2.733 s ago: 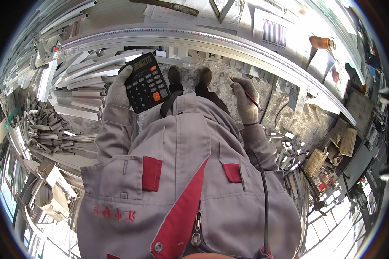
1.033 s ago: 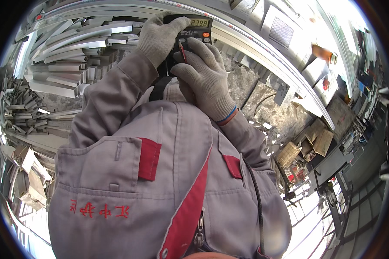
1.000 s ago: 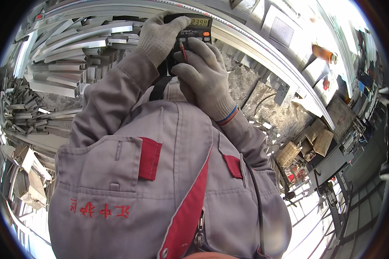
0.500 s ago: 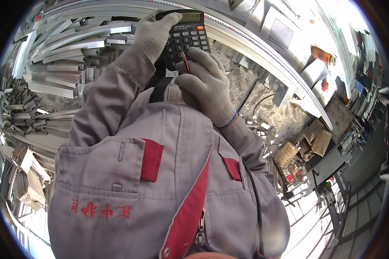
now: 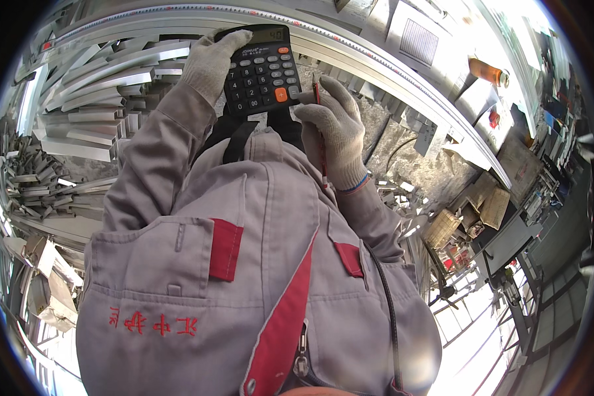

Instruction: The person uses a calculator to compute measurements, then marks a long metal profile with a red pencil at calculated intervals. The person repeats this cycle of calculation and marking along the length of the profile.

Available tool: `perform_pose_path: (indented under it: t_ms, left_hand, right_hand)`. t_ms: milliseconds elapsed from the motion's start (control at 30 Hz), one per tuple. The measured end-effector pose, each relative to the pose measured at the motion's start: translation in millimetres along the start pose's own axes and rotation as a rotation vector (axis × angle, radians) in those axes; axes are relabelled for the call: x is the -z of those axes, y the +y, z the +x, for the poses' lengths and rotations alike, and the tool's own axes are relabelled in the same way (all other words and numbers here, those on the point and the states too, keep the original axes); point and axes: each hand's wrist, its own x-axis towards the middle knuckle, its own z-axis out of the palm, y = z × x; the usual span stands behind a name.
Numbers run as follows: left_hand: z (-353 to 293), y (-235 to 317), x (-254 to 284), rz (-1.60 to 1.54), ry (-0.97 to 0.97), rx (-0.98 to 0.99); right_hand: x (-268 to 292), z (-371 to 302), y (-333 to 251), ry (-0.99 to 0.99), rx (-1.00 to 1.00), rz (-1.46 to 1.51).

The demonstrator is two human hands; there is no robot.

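A black calculator [image 5: 257, 71] with grey and orange keys is tilted in front of my chest. My left hand [image 5: 211, 65], in a pale knit glove, is closed on its left edge, thumb lying near the display. Just off the calculator's lower right corner is my gloved right hand [image 5: 340, 125]. A slim red pen [image 5: 317, 94] is pinched there, running down past the palm; the glove hides its middle. My right index finger is close to the corner keys, and whether it touches them I cannot tell.
Beyond the calculator runs a long metal rail with a measuring tape [image 5: 208, 8] along it. Cut metal profiles [image 5: 105, 99] are piled at the left. An orange bottle [image 5: 488, 72] lies at the far right, with wooden boxes [image 5: 492, 208] nearer.
The calculator and my left hand have shifted left and slightly lower. My right hand has drawn right, off the keys, uncovering the lower ones, and the pen now stands more upright.
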Motion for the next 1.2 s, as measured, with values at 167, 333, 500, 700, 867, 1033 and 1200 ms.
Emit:
perform_pose_path:
  t_ms: [167, 333, 500, 700, 867, 1033, 1200]
  left_hand:
    - [8.3, -11.3, 1.5, 0.024, 0.001, 0.059]
    - [11.1, -14.0, -5.5, 0.003, -0.004, 0.132]
    - [20.4, -17.4, -8.5, 0.041, -0.026, 0.172]
    - [33.1, -24.4, -16.9, 0.009, 0.013, 0.234]
    - [44.3, -22.9, -22.6, 0.088, 0.028, 0.286]
    - [55.2, -26.2, -25.2, 0.121, 0.001, 0.294]
    - [63.6, -31.3, -27.7, 0.065, -0.022, 0.301]
  right_hand:
    - [9.5, -2.6, 14.5, 0.152, -0.123, 0.093]
    - [29.1, -7.3, 36.4, 0.162, -0.455, 0.334]
    - [35.3, 1.1, 80.6, 0.208, -0.496, 0.391]
    - [29.6, 1.9, 136.4, 0.224, -0.611, 0.461]
    - [5.7, 5.2, 178.9, 0.259, -0.695, 0.459]
    - [-4.7, 10.7, 199.4, 0.225, -0.794, 0.561]
    - [-7.3, 13.9, 211.7, 0.233, -0.858, 0.601]
